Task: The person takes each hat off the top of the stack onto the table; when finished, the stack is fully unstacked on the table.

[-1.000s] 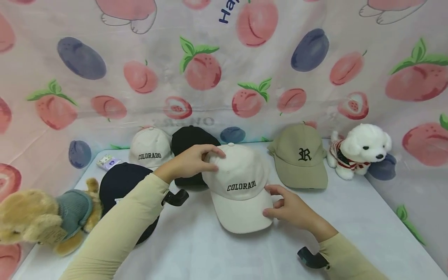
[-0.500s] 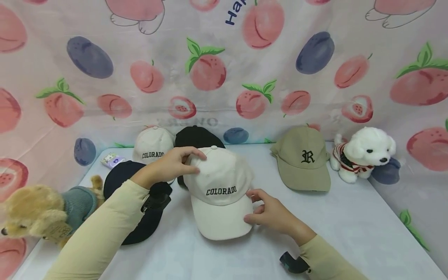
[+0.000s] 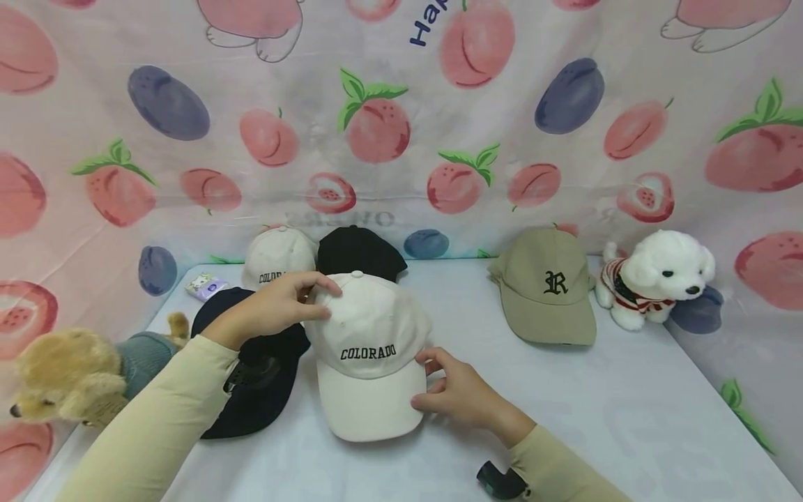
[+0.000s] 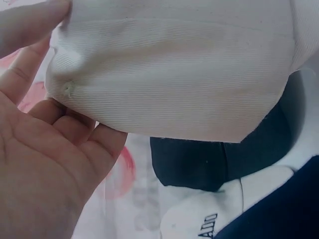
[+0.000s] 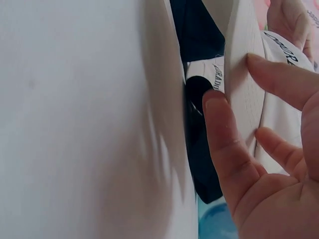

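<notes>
A cream baseball cap [image 3: 370, 328] lettered COLORADO is held between both hands, brim towards the front. My left hand [image 3: 271, 310] grips its crown at the upper left; the left wrist view shows the thumb on one face of the fabric and fingers behind it. At the brim's right edge, my right hand [image 3: 467, 394] pinches the cap, with thumb and fingers on opposite faces of the brim [image 5: 242, 84]. Left of it lies a navy cap [image 3: 263, 390], partly hidden by the left arm. Behind stand a smaller white COLORADO cap [image 3: 279, 254] and a black cap [image 3: 360, 252].
A khaki cap [image 3: 544, 279] with an R stands at the back right, beside a white plush dog [image 3: 665, 268]. At the left lies a tan plush dog [image 3: 69, 366] in a blue-green sweater. A small purple packet [image 3: 205, 286] rests at the white table's [image 3: 652, 418] back left.
Both hands have carried the cream cap to the left and slightly towards the front, bringing it beside the navy cap. The head view has shifted a little.
</notes>
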`<state>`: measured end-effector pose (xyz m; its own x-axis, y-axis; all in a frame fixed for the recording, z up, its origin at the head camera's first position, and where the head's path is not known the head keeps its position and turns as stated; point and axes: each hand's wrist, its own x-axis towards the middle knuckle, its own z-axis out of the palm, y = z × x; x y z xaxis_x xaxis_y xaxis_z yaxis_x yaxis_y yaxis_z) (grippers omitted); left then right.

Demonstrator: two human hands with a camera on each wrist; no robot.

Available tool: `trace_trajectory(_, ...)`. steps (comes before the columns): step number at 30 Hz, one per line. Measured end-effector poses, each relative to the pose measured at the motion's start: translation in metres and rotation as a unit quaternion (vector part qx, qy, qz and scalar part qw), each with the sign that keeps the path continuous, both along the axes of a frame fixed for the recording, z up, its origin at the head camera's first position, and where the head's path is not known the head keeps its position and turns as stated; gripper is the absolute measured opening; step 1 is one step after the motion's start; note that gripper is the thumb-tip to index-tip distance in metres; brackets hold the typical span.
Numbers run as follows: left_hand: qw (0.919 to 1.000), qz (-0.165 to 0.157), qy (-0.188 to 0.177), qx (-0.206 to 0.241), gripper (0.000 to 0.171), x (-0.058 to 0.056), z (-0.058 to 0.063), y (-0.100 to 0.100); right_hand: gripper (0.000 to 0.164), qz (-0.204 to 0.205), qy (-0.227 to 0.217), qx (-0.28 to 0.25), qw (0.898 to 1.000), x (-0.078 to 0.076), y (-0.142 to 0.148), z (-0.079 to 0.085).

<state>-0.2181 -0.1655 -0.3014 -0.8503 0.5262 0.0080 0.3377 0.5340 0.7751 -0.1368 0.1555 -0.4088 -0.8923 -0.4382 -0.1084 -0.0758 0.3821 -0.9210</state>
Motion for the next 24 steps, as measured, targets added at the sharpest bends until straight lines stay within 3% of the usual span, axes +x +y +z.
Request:
trace_trajectory(13, 0.9999, 0.01, 0.012, -0.004, 0.027, 0.002, -0.003, -0.016, 0.064, -0.002, 0.003, -0.001, 1.0, 0.0, -0.02, -0.005)
trace_trajectory(24, 0.9997, 0.014, -0.015, -0.013, 0.02, 0.0, -0.012, -0.027, 0.054, 0.012, 0.016, 0.023, 1.0, 0.004, -0.035, -0.012)
